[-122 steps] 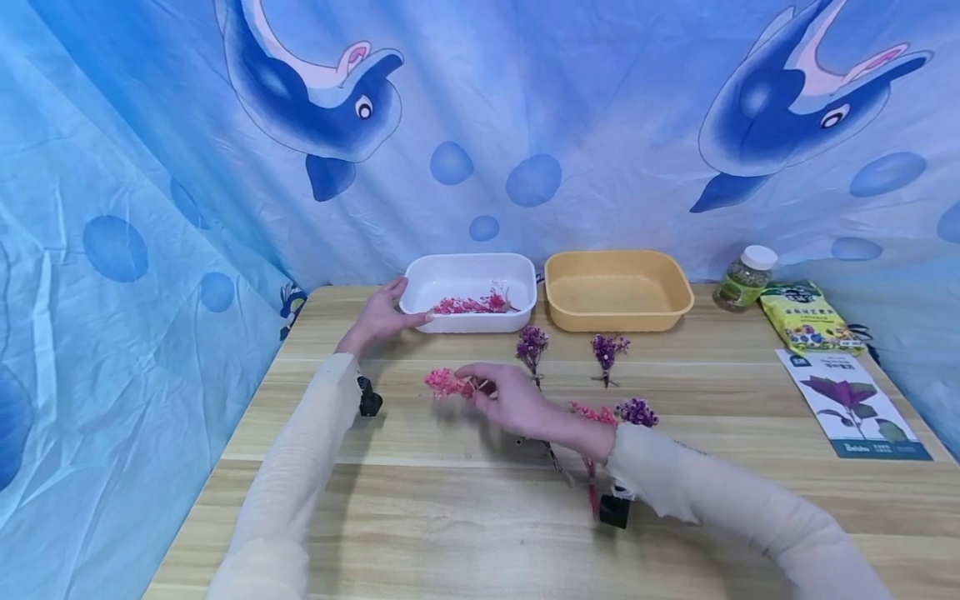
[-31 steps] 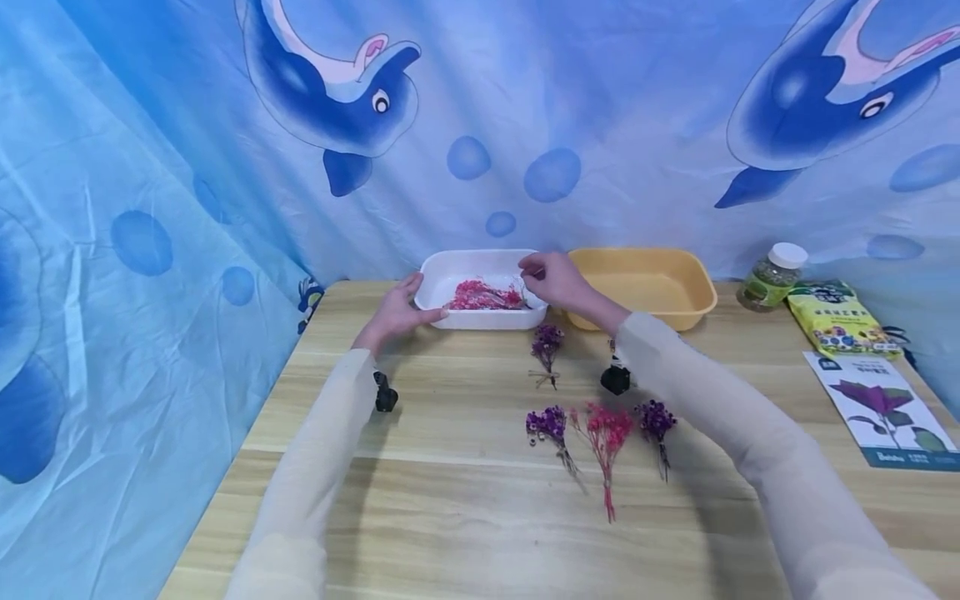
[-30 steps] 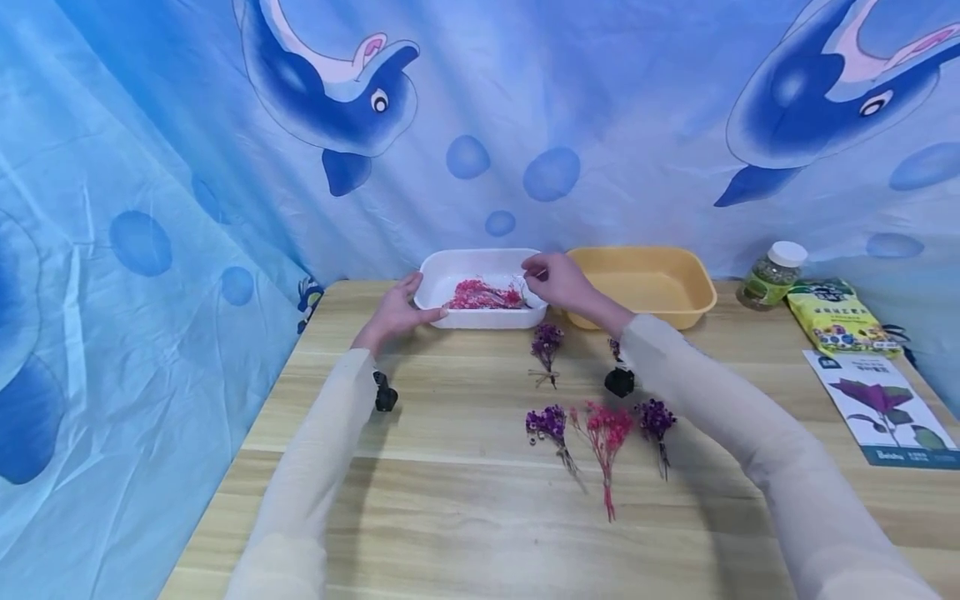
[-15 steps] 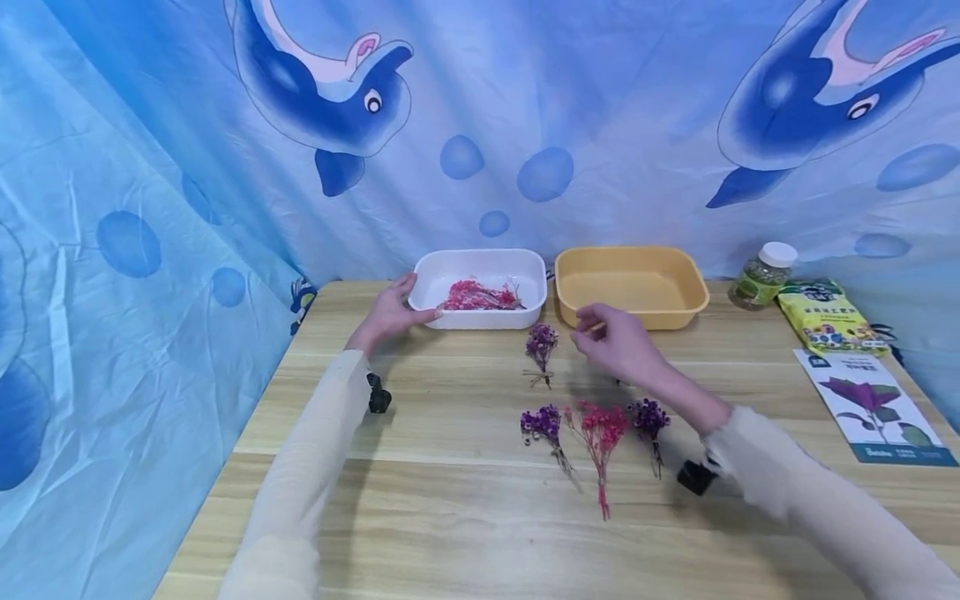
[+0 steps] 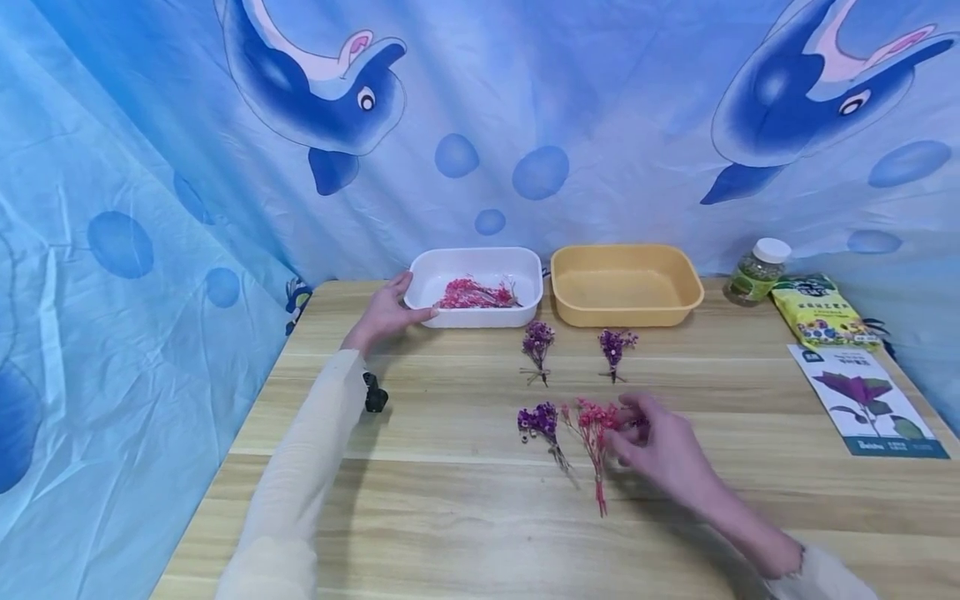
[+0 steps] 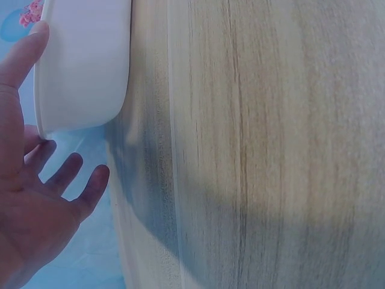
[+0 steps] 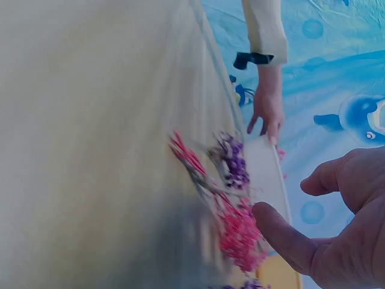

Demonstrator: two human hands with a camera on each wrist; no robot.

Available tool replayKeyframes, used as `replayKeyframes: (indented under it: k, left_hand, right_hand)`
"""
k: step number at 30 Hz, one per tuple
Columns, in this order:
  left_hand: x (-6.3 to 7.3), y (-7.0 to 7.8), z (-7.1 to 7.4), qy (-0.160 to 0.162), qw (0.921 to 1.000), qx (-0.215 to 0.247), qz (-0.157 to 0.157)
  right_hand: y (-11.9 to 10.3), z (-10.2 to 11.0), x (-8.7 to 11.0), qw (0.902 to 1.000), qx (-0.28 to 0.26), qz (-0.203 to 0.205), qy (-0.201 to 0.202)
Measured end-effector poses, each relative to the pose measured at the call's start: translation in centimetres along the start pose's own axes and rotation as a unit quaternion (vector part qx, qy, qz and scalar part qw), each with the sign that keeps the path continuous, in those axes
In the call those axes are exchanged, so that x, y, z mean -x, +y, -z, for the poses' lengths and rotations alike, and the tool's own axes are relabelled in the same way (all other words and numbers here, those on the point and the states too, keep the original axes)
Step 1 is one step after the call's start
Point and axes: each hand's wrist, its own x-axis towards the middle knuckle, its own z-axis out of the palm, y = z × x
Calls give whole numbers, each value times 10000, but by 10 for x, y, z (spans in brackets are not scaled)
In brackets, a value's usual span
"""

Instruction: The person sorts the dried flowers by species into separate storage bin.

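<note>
My left hand [image 5: 383,313] holds the near-left corner of a white plastic basin [image 5: 480,317]. In the left wrist view the thumb lies on the basin's rim and the other fingers spread loosely at its end wall. Several pink dried flower sprigs [image 5: 472,292] lie inside. Over the table, my right hand [image 5: 663,446] is just right of a pink dried flower bunch [image 5: 596,421], thumb and forefinger parted around air in the right wrist view. It mostly hides a purple bunch behind its fingers. Another purple dried flower bunch [image 5: 542,421] lies left of the pink one.
Two more purple bunches, a left one [image 5: 537,342] and a right one [image 5: 615,346], lie before the basins. A yellow basin [image 5: 626,317] stands beside the white one. Farther right are a lidded jar [image 5: 757,271], a yellow packet [image 5: 821,312] and a flower-printed card [image 5: 866,400].
Pink sprigs pinched by my right hand earlier now lie in the white basin. That hand has come back from the basin, rightward and nearer, to the pink bunch. My left hand stays at the basin.
</note>
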Motion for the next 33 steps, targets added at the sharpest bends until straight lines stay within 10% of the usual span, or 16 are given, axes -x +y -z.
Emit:
replayKeyframes:
  k: [33]
  left_hand:
    - [3,1,2,-20,10000,42,62]
  right_hand:
    - [26,-44,4,9853,1639,-186,450]
